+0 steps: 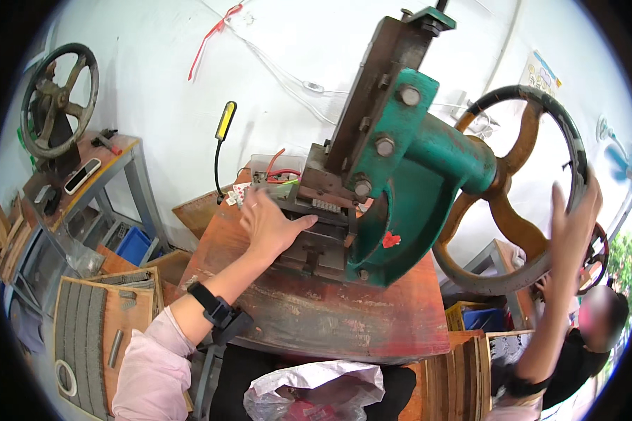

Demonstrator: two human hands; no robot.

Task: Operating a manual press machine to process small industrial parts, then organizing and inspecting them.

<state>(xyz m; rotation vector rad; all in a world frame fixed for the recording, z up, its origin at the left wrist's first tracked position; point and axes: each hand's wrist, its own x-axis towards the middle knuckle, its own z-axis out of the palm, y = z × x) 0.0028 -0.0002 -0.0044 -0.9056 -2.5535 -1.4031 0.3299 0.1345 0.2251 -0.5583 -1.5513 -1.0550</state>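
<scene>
A green hand press (428, 189) with a dark metal ram stands on a worn reddish-brown wooden table (323, 319). My left hand (268, 223) is at the press's die block (321, 235), fingers apart and raised, thumb stretched toward the die's front edge. No held piece shows in it. A ridged metal part (326, 206) shows just under the ram. My right hand (574, 214), smeared by motion, is on the right rim of the press's large handwheel (519, 277), its thumb inside the rim and its fingers around the outer side.
Behind the die stands a clear bin (265, 163) with red-handled tools. A wooden tray (84, 309) of grey strips is at lower left; a plastic bag (316, 382) lies on my lap. Another handwheel press (60, 105) stands far left. Another person (590, 351) is at right.
</scene>
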